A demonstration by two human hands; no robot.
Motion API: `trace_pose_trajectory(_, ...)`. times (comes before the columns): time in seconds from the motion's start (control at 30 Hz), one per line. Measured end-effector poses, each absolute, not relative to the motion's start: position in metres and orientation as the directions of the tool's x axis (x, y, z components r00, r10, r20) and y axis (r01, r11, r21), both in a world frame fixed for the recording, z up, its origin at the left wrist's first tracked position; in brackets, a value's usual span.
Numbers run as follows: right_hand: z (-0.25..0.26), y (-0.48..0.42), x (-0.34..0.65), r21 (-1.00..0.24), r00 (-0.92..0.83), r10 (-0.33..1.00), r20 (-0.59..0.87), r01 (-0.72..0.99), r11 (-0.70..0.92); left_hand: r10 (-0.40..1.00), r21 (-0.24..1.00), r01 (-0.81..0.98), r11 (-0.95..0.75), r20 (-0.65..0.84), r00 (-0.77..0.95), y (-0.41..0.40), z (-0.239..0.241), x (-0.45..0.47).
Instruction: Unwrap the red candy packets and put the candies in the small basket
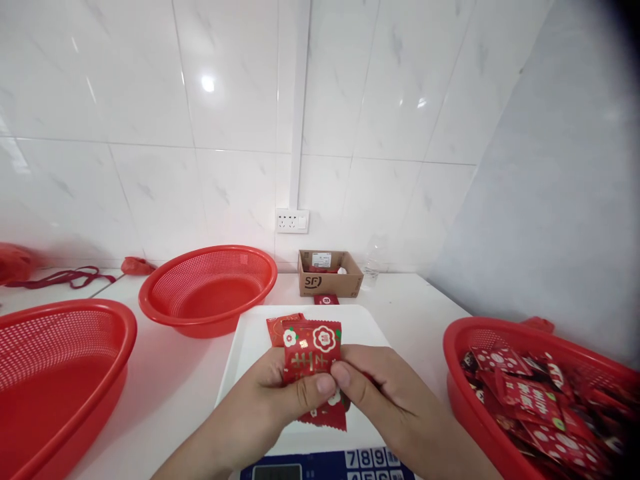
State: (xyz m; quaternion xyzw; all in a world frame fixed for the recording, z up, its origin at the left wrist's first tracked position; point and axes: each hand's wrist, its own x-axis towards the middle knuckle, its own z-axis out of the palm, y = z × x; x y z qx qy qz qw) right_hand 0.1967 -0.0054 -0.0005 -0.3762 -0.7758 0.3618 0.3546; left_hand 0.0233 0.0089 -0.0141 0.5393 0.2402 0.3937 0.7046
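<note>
A smooth white table [417, 310] carries everything, with a seam (a thin dark line) crossing it toward the back left. A scale [247, 357] sits centrally, its keypad toward the near side. One red basket [107, 403] stands at the left, another [210, 293] close to the back edge, and a third, loaded basket [456, 383] at the right edge. Along the back edge are a cardboard box [333, 285], a clear container [373, 263] near the back right corner, and a small red bag [137, 267]; farther left lies a dark red strap [70, 277].
</note>
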Motion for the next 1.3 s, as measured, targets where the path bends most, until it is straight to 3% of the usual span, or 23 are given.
trace_pose_trajectory(0.27,0.0,-0.003,0.193,-0.856,-0.483,0.824,0.297,0.249,0.454,0.832,0.949,-0.307,0.073,0.112,0.543,0.012,-0.015,0.025)
trace_pose_trajectory(0.43,-0.001,-0.002,0.191,-0.897,-0.397,0.859,0.324,0.16,0.413,0.814,0.983,-0.183,-0.011,0.115,0.569,0.007,-0.009,0.025)
trace_pose_trajectory(0.57,0.0,-0.002,0.19,-0.837,-0.322,0.868,0.377,0.282,0.468,0.81,0.986,-0.101,-0.13,0.164,0.563,0.004,-0.005,0.027)
trace_pose_trajectory(0.73,0.0,-0.002,0.192,-0.808,-0.286,0.866,0.41,0.327,0.49,0.8,0.97,-0.183,-0.159,0.235,0.553,0.003,-0.004,0.024)
trace_pose_trajectory(1.0,0.001,0.0,0.186,-0.878,-0.423,0.82,0.386,0.103,0.467,0.845,0.95,-0.188,-0.25,0.309,0.436,0.003,-0.004,0.024)
trace_pose_trajectory(1.3,0.001,-0.007,0.187,-0.799,-0.377,0.792,0.48,0.185,0.572,0.812,0.953,-0.163,-0.255,0.302,0.499,-0.001,-0.005,0.023)
